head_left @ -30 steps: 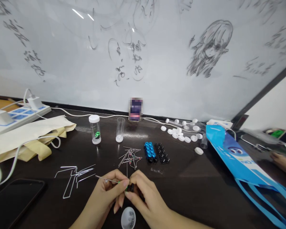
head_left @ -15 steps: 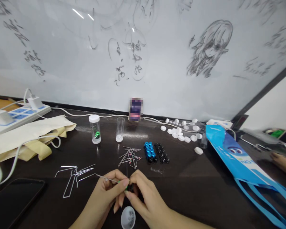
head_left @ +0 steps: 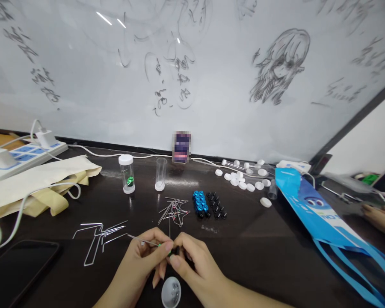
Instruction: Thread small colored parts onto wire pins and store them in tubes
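My left hand (head_left: 141, 265) pinches a thin metal pin (head_left: 141, 241) whose tip carries a small green bead. My right hand (head_left: 197, 269) meets it, fingertips pinched on a small black and green part (head_left: 174, 251). Both hands hover low over the dark table (head_left: 269, 256) near its front edge. Just below them lies a small round clear lid (head_left: 171, 293) with tiny dark beads in it. A loose pile of pins (head_left: 174, 211) lies just beyond my fingers.
Bent wires (head_left: 99, 237) lie to the left, a black phone (head_left: 17, 271) at the far left. Blue beads (head_left: 200, 203) and black beads (head_left: 217, 205) sit in rows. Two clear vials (head_left: 127, 173), white caps (head_left: 247, 179), a blue bag (head_left: 327, 218), a cloth bag (head_left: 41, 182). Another person's hand (head_left: 380, 218) at the right.
Hardly anything differs: both hands keep their pinch at the same place, and the view has shifted very slightly.
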### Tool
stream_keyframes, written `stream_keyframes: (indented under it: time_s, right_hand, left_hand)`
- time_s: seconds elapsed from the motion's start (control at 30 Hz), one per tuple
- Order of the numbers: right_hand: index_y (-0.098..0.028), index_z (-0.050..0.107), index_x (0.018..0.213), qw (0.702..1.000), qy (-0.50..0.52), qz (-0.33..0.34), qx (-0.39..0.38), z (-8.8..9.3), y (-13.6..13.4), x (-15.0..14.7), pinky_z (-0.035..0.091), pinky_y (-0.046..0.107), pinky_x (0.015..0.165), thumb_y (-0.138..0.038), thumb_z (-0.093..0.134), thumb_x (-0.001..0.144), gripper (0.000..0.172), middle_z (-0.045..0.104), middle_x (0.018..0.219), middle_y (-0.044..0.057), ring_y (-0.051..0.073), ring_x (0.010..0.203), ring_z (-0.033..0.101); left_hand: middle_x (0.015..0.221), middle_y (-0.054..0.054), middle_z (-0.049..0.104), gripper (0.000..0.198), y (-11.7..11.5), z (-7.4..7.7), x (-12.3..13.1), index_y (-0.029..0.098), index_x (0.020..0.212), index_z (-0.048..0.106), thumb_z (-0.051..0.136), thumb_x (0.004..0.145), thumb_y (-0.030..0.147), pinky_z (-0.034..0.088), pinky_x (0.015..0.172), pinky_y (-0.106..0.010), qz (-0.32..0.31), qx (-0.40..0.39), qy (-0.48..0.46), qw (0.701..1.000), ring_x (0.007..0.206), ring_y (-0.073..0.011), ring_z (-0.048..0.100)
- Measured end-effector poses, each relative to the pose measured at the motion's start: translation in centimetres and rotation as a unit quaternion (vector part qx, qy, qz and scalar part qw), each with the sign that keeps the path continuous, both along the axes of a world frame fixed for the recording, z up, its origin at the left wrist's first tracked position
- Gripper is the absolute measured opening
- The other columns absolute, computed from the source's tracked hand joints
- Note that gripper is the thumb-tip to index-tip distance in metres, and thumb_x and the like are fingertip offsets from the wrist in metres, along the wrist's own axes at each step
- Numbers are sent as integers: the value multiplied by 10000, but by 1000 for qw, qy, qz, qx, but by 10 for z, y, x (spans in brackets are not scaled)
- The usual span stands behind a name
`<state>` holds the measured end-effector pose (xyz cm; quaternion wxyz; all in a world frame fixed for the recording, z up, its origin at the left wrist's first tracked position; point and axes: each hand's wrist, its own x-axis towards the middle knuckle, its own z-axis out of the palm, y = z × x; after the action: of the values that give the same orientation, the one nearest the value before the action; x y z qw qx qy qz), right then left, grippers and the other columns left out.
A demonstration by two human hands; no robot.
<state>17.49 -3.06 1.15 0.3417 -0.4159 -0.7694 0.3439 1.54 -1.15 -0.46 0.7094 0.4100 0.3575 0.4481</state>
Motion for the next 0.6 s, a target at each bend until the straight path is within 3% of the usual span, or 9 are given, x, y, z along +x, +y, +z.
stream_keyframes:
  time_s: [0.2, 0.5, 0.6]
  right_hand:
    - [-190, 499, 880, 999, 9, -34, 16, -4, 0, -1, 364, 230, 628, -226, 548, 899, 63, 470, 790, -19, 115, 683, 456]
    - [-173, 547, 772, 999, 20, -26, -7, -3, 2, -1, 349, 223, 619, -292, 483, 957, 230, 479, 703, -28, 107, 655, 456]
    - [-168, 578, 768, 999, 32, -35, -14, -3, 4, -2, 329, 218, 585, -278, 524, 934, 206, 464, 680, -33, 100, 622, 432]
  left_hand:
    - [378, 53, 512, 294, 2, 0, 0, 146, 675, 623, 733, 726, 415, 232, 325, -117, 2, -7, -1, 1000, 307, -19, 316]
    - [389, 53, 511, 276, 1, 0, 0, 151, 667, 627, 740, 725, 395, 242, 321, -112, -5, -2, -5, 1000, 311, -20, 327]
    - [393, 51, 505, 284, 2, -2, 1, 148, 687, 623, 738, 725, 405, 254, 314, -114, -14, -1, -21, 1000, 314, -28, 349]
